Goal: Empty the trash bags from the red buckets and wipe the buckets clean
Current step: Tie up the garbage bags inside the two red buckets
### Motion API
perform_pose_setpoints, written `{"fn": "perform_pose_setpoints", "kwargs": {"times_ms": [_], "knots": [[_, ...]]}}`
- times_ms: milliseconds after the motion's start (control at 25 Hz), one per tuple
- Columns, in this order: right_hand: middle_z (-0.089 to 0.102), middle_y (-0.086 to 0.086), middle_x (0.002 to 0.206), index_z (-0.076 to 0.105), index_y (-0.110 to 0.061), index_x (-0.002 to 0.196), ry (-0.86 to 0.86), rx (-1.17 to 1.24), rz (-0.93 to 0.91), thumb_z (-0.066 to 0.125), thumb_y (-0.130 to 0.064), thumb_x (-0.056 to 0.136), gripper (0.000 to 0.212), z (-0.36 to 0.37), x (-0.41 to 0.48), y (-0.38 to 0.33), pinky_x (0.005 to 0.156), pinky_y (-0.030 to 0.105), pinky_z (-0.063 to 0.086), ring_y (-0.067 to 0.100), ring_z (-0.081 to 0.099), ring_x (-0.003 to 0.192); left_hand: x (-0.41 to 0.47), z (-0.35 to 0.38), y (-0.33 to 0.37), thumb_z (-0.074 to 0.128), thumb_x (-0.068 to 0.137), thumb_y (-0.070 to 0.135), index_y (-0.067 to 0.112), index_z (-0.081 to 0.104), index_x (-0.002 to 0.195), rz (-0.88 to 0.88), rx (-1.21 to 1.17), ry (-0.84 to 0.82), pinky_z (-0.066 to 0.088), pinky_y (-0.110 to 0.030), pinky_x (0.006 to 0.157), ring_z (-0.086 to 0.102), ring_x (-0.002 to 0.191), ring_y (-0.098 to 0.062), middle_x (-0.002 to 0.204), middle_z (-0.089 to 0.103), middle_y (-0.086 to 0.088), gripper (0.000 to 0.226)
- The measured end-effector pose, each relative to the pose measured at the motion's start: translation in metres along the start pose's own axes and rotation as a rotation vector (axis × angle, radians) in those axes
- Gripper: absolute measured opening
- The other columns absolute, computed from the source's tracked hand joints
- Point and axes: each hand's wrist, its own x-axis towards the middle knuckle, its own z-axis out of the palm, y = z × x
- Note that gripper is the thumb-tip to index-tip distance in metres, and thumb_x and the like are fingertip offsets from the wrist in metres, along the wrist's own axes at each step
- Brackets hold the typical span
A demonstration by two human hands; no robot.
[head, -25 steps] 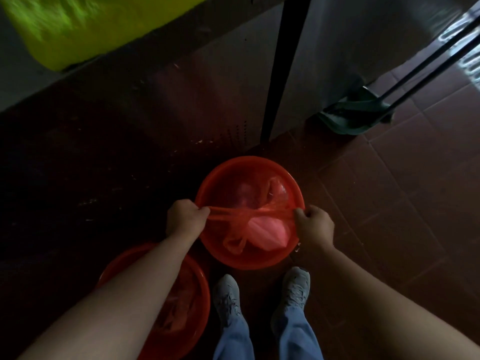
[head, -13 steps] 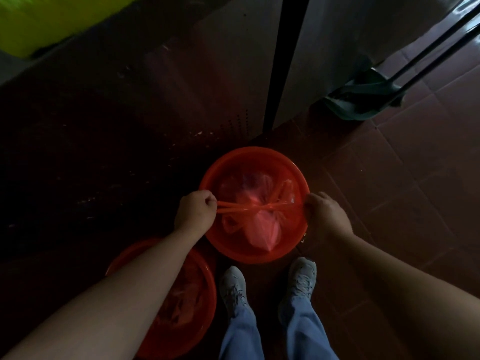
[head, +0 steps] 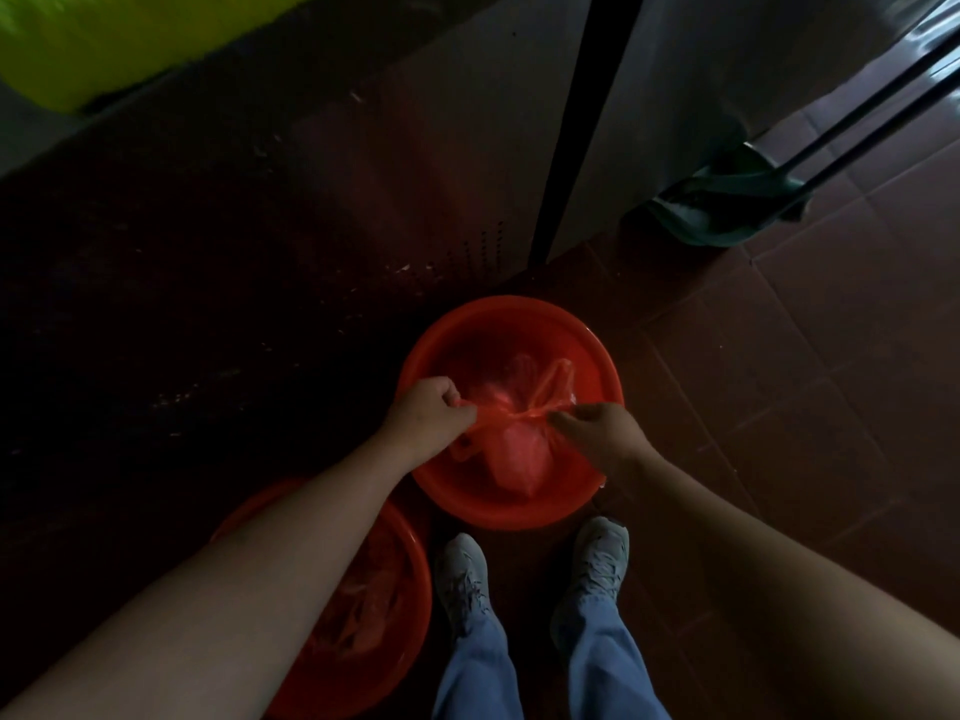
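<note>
A red bucket stands on the floor right in front of my feet. Inside it sits a red plastic trash bag, knotted at the top. My left hand is closed on the bag's left handle above the bucket's left rim. Over the bucket's right side my right hand pinches the bag beside the knot. A second red bucket, holding crumpled red plastic, lies at the lower left, partly hidden under my left forearm.
A dark table leg and a grey cabinet stand just behind the bucket. A green dustpan with long dark handles rests on the brown floor tiles at the right. My grey shoes are below the bucket. A yellow-green bag is at the top left.
Both hands have come closer together over the bucket. The bag handles were stretched taut between them; now they are slack and my right hand has moved inward to the knot.
</note>
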Motion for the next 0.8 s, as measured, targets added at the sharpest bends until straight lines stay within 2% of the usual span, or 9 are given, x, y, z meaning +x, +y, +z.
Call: {"fn": "perform_pose_setpoints", "kwargs": {"times_ms": [80, 120, 240, 320, 440, 600, 680, 800], "knots": [[0.074, 0.006, 0.09, 0.073, -0.017, 0.1, 0.099, 0.067, 0.025, 0.059, -0.03, 0.101, 0.02, -0.001, 0.001, 0.005, 0.075, 0.035, 0.062, 0.02, 0.072, 0.081, 0.003, -0.001, -0.002, 0.066, 0.086, 0.022, 0.015, 0.055, 0.069, -0.008, 0.068, 0.131, 0.051, -0.03, 0.059, 0.064, 0.06, -0.02, 0.068, 0.066, -0.005, 0.022], [0.074, 0.008, 0.091, 0.074, -0.013, 0.099, 0.139, 0.158, 0.064, 0.061, -0.026, 0.1, 0.018, -0.003, 0.0, 0.009, 0.07, 0.033, 0.062, 0.019, 0.072, 0.079, 0.005, -0.003, -0.003, 0.066, 0.087, 0.021, 0.014, 0.055, 0.068, -0.051, 0.008, 0.181, 0.054, -0.033, 0.061, 0.067, 0.061, -0.022, 0.069, 0.067, -0.008, 0.024], [0.072, 0.01, 0.089, 0.073, -0.004, 0.101, 0.215, 0.465, 0.174, 0.064, -0.015, 0.098, 0.015, -0.012, -0.002, 0.016, 0.046, 0.02, 0.051, 0.01, 0.068, 0.058, 0.008, -0.003, 0.002, 0.065, 0.091, 0.013, 0.008, 0.059, 0.072, -0.276, -0.443, 0.231, 0.06, -0.036, 0.063, 0.063, 0.055, -0.022, 0.072, 0.061, -0.011, 0.021], [0.067, 0.005, 0.08, 0.07, -0.001, 0.108, 0.203, 0.537, 0.223, 0.062, -0.017, 0.099, 0.02, -0.018, -0.005, 0.02, 0.041, 0.019, 0.044, 0.007, 0.06, 0.047, 0.007, -0.003, 0.003, 0.063, 0.093, 0.007, 0.005, 0.061, 0.079, -0.399, -0.673, 0.248, 0.059, -0.035, 0.06, 0.057, 0.056, -0.02, 0.074, 0.055, -0.009, 0.014], [0.057, 0.004, 0.067, 0.066, 0.0, 0.103, 0.154, 0.777, 0.304, 0.059, -0.018, 0.101, 0.019, -0.028, -0.01, 0.024, 0.033, 0.018, 0.034, 0.006, 0.045, 0.034, 0.007, -0.008, -0.004, 0.062, 0.093, 0.005, 0.005, 0.061, 0.086, -0.529, -0.869, 0.272, 0.056, -0.033, 0.064, 0.056, 0.062, -0.018, 0.076, 0.054, -0.008, 0.007], [0.053, 0.002, 0.064, 0.063, -0.008, 0.093, 0.131, 0.929, 0.383, 0.06, -0.017, 0.099, 0.011, -0.029, -0.005, 0.035, 0.039, 0.022, 0.035, 0.009, 0.045, 0.046, 0.009, -0.009, -0.009, 0.059, 0.094, 0.004, 0.003, 0.059, 0.084, -0.591, -1.061, 0.281, 0.054, -0.033, 0.067, 0.052, 0.062, -0.016, 0.069, 0.053, -0.007, 0.011], [0.054, 0.003, 0.07, 0.062, -0.011, 0.087, 0.148, 0.984, 0.366, 0.059, -0.02, 0.097, 0.013, -0.03, -0.002, 0.039, 0.05, 0.025, 0.04, 0.012, 0.048, 0.053, 0.009, -0.007, -0.005, 0.059, 0.095, 0.006, 0.005, 0.059, 0.083, -0.542, -1.078, 0.245, 0.054, -0.032, 0.068, 0.053, 0.064, -0.015, 0.067, 0.052, -0.006, 0.012], [0.061, 0.006, 0.072, 0.059, -0.011, 0.078, 0.148, 1.083, 0.229, 0.055, -0.021, 0.098, 0.023, -0.036, -0.008, 0.032, 0.067, 0.03, 0.05, 0.016, 0.06, 0.065, 0.0, -0.007, 0.003, 0.06, 0.096, 0.011, 0.013, 0.059, 0.081, -0.396, -1.023, 0.113, 0.049, -0.032, 0.073, 0.055, 0.067, -0.014, 0.063, 0.049, -0.001, 0.015]]}}
